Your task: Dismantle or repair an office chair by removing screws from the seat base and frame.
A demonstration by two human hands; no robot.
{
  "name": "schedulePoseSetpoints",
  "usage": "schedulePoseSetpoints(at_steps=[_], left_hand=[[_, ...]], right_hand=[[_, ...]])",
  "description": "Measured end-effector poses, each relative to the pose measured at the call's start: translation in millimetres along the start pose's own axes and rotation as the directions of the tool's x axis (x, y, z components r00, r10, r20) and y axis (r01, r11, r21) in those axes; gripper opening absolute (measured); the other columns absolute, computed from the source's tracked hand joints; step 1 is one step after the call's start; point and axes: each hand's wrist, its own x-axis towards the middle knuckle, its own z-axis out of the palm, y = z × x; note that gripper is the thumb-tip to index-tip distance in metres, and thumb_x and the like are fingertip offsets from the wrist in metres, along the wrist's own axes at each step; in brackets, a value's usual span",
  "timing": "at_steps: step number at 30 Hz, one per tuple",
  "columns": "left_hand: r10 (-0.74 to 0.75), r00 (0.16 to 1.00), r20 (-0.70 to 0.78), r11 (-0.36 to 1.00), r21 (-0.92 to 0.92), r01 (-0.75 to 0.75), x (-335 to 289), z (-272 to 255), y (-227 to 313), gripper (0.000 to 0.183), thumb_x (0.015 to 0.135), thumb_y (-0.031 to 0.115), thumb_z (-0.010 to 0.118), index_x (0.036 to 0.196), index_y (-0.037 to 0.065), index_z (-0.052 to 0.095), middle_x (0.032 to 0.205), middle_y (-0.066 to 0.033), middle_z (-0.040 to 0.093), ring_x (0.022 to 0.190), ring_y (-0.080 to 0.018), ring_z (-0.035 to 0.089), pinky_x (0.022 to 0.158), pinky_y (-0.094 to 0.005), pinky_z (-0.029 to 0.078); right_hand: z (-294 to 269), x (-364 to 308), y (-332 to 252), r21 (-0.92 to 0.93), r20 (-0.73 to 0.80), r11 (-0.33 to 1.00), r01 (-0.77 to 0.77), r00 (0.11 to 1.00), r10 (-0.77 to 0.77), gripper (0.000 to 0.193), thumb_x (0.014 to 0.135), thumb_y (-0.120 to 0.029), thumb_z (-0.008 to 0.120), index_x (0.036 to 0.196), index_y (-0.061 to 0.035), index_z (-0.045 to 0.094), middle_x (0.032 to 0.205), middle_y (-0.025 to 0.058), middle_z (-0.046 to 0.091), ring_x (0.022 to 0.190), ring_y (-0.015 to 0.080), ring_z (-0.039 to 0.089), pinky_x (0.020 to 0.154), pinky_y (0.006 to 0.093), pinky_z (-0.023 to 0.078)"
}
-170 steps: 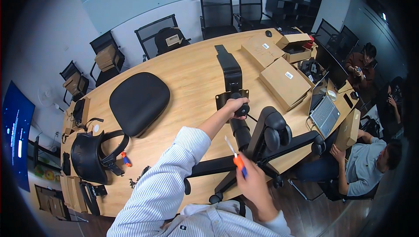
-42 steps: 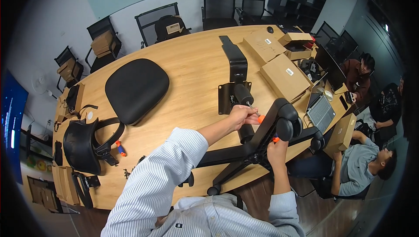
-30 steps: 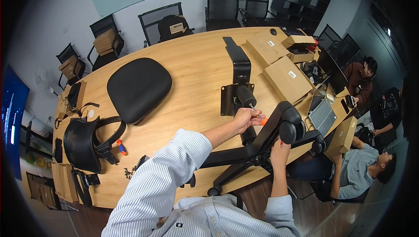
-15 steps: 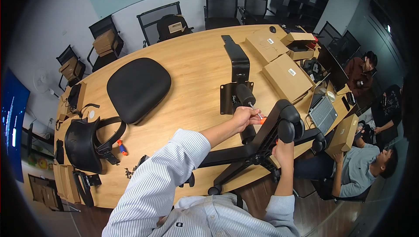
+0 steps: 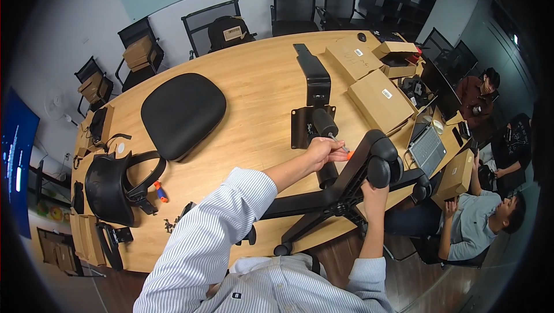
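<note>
Left hand point(image 5: 326, 154): fingers closed on screwdriver point(image 5: 350, 155) shaft. Shaft axis slants away and leftward toward black cylinder point(image 5: 324, 121), just beyond left hand, nearer one. Right hand point(image 5: 374, 199): partly behind castor point(image 5: 378, 173); grip hidden, cannot tell.

From my remote post I set 12 o'clock straight ahead of the wearer. On the desk point(image 5: 259, 91), I locate the seat cushion point(image 5: 183, 115) at 11, the bracket point(image 5: 318, 86) at 12, and the loose screwdriver point(image 5: 160, 192) at 10. The chair base point(image 5: 349, 183) sits at 1, by the near edge; cartons point(image 5: 379, 104) lie behind it, right of the bracket. The laptop point(image 5: 428, 151) occupies 2.
</note>
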Motion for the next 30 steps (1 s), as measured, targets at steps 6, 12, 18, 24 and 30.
schedulePoseSetpoints(at_steps=[6, 12, 18, 24, 30], left_hand=[[0.016, 0.998, 0.061, 0.998, -0.053, -0.013, 4.2, -7.1, -4.9, 0.018, 0.091, 0.011, 0.058, 0.097, -0.005, 0.062, 0.084, -0.0138, 0.065, 0.072, -0.0197, 0.066, 0.068, -0.0294, 0.057], [-0.009, 0.996, 0.086, 0.996, -0.09, 0.017, -2.6, -1.1, -0.9, 0.018, 0.092, 0.011, 0.058, 0.099, -0.006, 0.061, 0.086, -0.0133, 0.066, 0.071, -0.0195, 0.066, 0.068, -0.0292, 0.058], [-0.001, 1.0, 0.026, 1.0, -0.017, 0.001, 6.7, -4.8, -3.7, 0.018, 0.092, 0.011, 0.058, 0.098, -0.006, 0.061, 0.087, -0.0136, 0.066, 0.071, -0.0194, 0.066, 0.067, -0.0286, 0.058], [0.005, 0.996, 0.092, 0.994, -0.112, 0.005, 9.4, -13.0, -3.9, 0.018, 0.092, 0.009, 0.056, 0.101, -0.006, 0.06, 0.092, -0.0144, 0.065, 0.075, -0.0203, 0.066, 0.072, -0.0303, 0.058], [-0.014, 0.997, 0.079, 0.992, -0.125, 0.024, 6.4, -15.1, -3.4, 0.022, 0.093, 0.014, 0.057, 0.101, -0.006, 0.058, 0.095, -0.0162, 0.064, 0.08, -0.0235, 0.067, 0.075, -0.0332, 0.058]], right_hand=[[-5.1, -0.6, -5.2, -0.024, 0.112, 0.897, -0.442, 0.89, 0.441, 0.012, 0.09, -0.008, 0.056, 0.091, 0.0028, 0.059, 0.074, 0.0079, 0.061, 0.057, 0.0146, 0.055, 0.056, 0.0285, 0.046], [13.7, -4.3, -17.7, 0.128, -0.157, 0.99, -0.063, 0.984, 0.083, 0.005, 0.079, 0.004, 0.055, 0.082, 0.0039, 0.058, 0.081, 0.0098, 0.064, 0.072, 0.0169, 0.059, 0.068, 0.0297, 0.047], [10.8, -5.3, -13.7, -0.032, -0.052, 0.999, -0.012, 0.999, 0.011, 0.021, 0.077, 0.002, 0.055, 0.097, 0.0031, 0.06, 0.085, 0.0099, 0.064, 0.076, 0.0133, 0.059, 0.069, 0.028, 0.045], [-5.0, 5.1, -22.9, -0.276, 0.144, 0.844, -0.459, 0.849, 0.509, 0.02, 0.082, -0.004, 0.053, 0.097, 0.0065, 0.061, 0.088, 0.0115, 0.065, 0.077, 0.0117, 0.06, 0.067, 0.0285, 0.045], [13.8, -2.4, -15.4, -0.04, -0.103, 0.996, -0.081, 0.992, 0.077, 0.023, 0.082, -0.004, 0.059, 0.103, 0.0067, 0.059, 0.1, 0.0138, 0.065, 0.089, 0.0207, 0.062, 0.081, 0.032, 0.046]])
